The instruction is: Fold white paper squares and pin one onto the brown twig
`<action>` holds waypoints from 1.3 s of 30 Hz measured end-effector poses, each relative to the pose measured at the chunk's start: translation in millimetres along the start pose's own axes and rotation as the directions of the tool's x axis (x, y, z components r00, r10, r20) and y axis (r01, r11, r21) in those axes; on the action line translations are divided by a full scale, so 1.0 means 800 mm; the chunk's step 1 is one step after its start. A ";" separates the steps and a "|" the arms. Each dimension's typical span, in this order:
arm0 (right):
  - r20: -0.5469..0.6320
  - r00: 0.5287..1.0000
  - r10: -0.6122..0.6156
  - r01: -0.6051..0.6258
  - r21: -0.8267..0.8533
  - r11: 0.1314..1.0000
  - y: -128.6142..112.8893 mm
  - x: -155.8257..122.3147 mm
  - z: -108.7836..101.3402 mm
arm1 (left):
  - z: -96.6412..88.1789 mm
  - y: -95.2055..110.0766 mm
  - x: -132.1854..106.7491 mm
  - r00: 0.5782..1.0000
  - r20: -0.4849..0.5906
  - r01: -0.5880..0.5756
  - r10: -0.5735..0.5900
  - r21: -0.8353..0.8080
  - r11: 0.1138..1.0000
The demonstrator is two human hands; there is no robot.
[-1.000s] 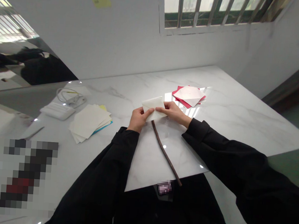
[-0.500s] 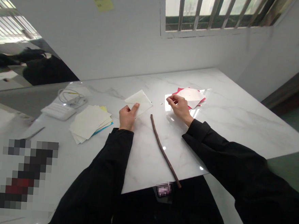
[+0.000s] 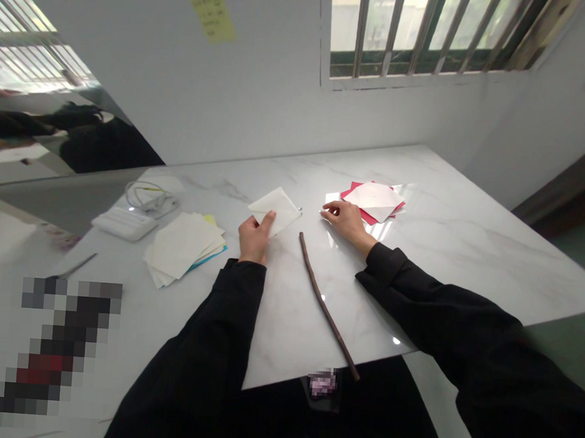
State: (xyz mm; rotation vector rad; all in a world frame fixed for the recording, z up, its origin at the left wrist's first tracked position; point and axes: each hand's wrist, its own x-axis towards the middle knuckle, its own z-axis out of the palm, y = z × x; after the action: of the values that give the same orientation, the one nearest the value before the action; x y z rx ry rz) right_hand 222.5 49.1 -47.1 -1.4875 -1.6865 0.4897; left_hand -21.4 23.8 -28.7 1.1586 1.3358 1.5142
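Yellow note (image 3: pixel 214 17) on the wall (image 3: pixel 265 97): several short rows of dark writing run across the sheet, aslant with its tilt, but the characters are too small and blurred to be read. A coarse pixelated patch (image 3: pixel 65 350) at lower left and a small pinkish patch (image 3: pixel 322 383) near the front edge of the table (image 3: pixel 471 245) hide any lettering beneath them. No word, brand, number or sign is legible elsewhere in the view.

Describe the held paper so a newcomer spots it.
Start at the white marbled table, then find the person's left hand. The off-white paper angles out beyond it; unlike the pale sheets fanned out further left, it's gripped.
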 end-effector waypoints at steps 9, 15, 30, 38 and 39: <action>-0.009 0.999 -0.046 0.046 -0.039 0.998 -0.001 0.016 0.012 | 0.012 0.006 -0.016 0.999 0.035 0.010 -0.011 0.007 1.000; -0.024 0.999 -0.046 0.046 0.000 0.999 0.001 0.017 0.006 | 0.010 0.004 -0.015 0.999 0.039 0.010 -0.011 0.023 1.000; 0.363 0.923 0.124 -0.354 0.682 0.640 -0.018 -0.043 -0.032 | 0.016 0.002 -0.019 0.976 0.214 0.035 -0.044 0.044 0.998; 0.417 0.902 0.107 -0.383 0.664 0.643 -0.017 -0.036 -0.031 | 0.022 0.004 -0.023 0.961 0.265 0.052 -0.071 0.081 0.995; 0.428 0.898 0.104 -0.390 0.663 0.638 -0.017 -0.037 -0.032 | 0.022 0.005 -0.023 0.960 0.271 0.050 -0.074 0.092 0.994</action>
State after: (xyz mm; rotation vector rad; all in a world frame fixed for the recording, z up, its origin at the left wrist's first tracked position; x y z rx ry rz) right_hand 232.9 12.7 -31.6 -1.0334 -1.2498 1.4890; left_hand 0.7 10.2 -27.0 1.3143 1.2432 1.2115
